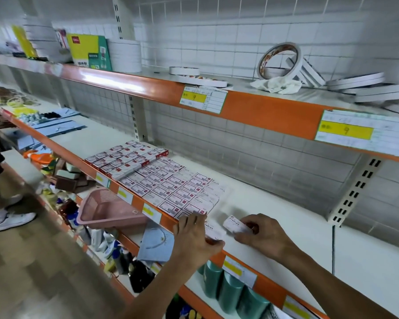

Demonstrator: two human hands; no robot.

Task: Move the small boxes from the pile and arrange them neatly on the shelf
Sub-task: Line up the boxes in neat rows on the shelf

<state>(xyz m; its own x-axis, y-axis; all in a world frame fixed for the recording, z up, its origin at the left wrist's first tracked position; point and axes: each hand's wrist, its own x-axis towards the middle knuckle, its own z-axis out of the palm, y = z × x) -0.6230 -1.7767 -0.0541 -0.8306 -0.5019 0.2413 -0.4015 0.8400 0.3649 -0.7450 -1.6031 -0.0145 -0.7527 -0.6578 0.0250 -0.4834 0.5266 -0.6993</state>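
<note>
- A white shelf [274,217] with an orange front edge is seen from above, both forearms reaching in from the lower right.
- The left hand [195,236] is laid palm down at the shelf's front edge, fingers curled over a small white box marked STAPLES [213,231], thumb under its near side.
- The right hand [260,236] is held just to the right, wrist bent inward, a second staples box [235,224] pinched between thumb and fingertips and tilted slightly off the shelf.
- The arranged boxes [171,187] (white and red, in tight rows) are spread flat behind the left hand, toward the left.
- A pink basket [108,210] is seen below the shelf edge.
- Tape rolls [281,61] are lying on the upper shelf.
</note>
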